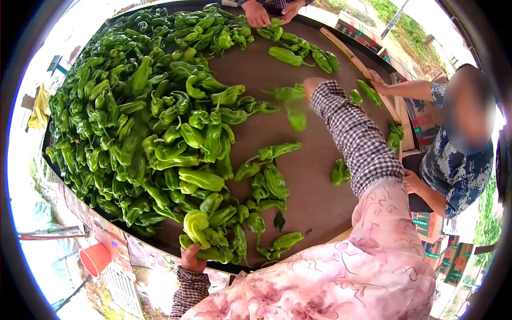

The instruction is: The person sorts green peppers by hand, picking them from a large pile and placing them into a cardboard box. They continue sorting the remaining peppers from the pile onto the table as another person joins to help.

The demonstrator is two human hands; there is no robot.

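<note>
A large heap of green peppers (133, 117) covers the left side of a brown table (320, 160). At the near edge, my left hand (193, 258) has its fingers against a green pepper (210, 254), just below a paler curled pepper (196, 226). My right hand (313, 85) is out over the table's middle, at the end of a checked sleeve. Blurred peppers (290, 93) are right beside it. Its fingers are smeared or hidden, so its grip is unclear. Loose peppers (274, 181) lie between the heap and my right arm.
Across the table, another person's hands (272, 13) touch peppers at the far edge. A co-worker (453, 144) stands at the right, one hand by a wooden strip (354, 58). Cartons (458, 261) stand at the right. A red bucket (96, 258) is at the lower left.
</note>
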